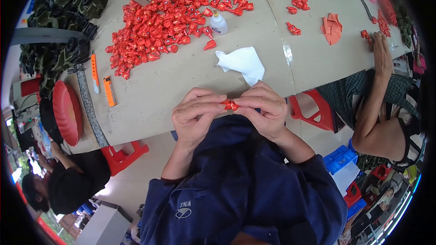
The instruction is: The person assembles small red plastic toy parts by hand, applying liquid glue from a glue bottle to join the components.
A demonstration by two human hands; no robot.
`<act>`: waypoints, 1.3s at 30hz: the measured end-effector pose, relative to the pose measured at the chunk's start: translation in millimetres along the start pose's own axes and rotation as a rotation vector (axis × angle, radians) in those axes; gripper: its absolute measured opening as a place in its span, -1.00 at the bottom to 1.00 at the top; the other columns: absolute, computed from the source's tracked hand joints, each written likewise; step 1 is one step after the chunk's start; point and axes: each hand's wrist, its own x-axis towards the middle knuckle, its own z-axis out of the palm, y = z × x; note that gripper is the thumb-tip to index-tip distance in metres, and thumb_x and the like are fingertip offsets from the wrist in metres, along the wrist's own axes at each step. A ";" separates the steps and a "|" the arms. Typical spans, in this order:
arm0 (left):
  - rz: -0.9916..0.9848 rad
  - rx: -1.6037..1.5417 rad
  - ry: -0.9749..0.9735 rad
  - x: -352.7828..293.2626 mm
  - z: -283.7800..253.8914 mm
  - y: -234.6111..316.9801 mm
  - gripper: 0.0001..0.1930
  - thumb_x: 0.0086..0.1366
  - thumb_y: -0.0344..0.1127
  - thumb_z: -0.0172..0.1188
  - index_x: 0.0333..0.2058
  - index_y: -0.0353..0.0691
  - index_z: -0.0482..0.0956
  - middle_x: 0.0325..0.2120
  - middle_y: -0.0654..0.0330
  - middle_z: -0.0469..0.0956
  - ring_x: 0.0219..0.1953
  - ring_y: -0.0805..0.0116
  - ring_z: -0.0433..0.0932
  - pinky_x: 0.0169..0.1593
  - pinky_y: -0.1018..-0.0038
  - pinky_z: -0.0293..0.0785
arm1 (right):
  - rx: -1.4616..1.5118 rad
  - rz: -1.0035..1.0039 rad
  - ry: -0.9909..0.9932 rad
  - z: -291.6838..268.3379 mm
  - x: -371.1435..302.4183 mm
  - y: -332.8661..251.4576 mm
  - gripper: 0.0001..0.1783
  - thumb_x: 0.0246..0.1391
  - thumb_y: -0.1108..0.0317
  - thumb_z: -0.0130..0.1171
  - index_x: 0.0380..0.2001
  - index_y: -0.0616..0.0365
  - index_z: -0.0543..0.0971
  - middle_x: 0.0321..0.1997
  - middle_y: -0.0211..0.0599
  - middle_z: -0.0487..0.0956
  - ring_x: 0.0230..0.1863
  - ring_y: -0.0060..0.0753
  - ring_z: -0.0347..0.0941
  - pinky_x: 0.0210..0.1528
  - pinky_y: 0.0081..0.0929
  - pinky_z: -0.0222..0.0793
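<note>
Left fingers (211, 107): clamped on red piece (230, 105), left end
Right fingers (249, 103): clamped on its right end
Red piece: between both sets of fingertips
White cloth (244, 63): beyond the fingers

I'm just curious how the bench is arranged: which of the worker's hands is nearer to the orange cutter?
Left. The left hand is off to the right of the orange cutter and lower in the picture; the right hand is farther right, past the left hand.
</note>
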 end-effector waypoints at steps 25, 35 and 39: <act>-0.383 0.271 0.141 65.1 1.1 -5.4 -0.80 0.13 -0.46 0.05 -0.24 -0.33 0.46 -0.38 0.18 0.48 -0.35 0.43 0.43 -0.28 0.57 0.34 | -0.531 0.274 0.321 -50.3 65.5 14.8 -0.71 -0.17 0.39 0.21 -0.30 0.26 0.52 -0.49 -0.24 0.49 -0.59 -0.51 0.31 -0.48 -0.60 0.26; -0.515 -0.699 0.109 16.2 -13.0 4.8 -0.74 0.22 -0.36 -0.03 -0.13 -0.35 0.34 -0.39 0.16 0.47 -0.34 0.40 0.46 -0.28 0.57 0.35 | -0.306 0.186 -0.115 7.0 106.9 38.2 -0.62 -0.15 0.35 0.20 -0.19 0.23 0.47 -0.33 -0.32 0.49 -0.40 -0.58 0.33 -0.35 -0.62 0.26; -0.540 -0.861 0.126 6.3 -17.8 -3.1 -0.76 0.22 -0.37 -0.03 -0.15 -0.35 0.34 -0.35 0.15 0.44 -0.31 0.40 0.44 -0.25 0.54 0.34 | -0.041 0.271 -0.075 5.2 84.7 14.8 -0.71 -0.09 0.40 0.13 -0.25 0.29 0.44 -0.33 -0.25 0.49 -0.30 -0.49 0.42 -0.24 -0.57 0.31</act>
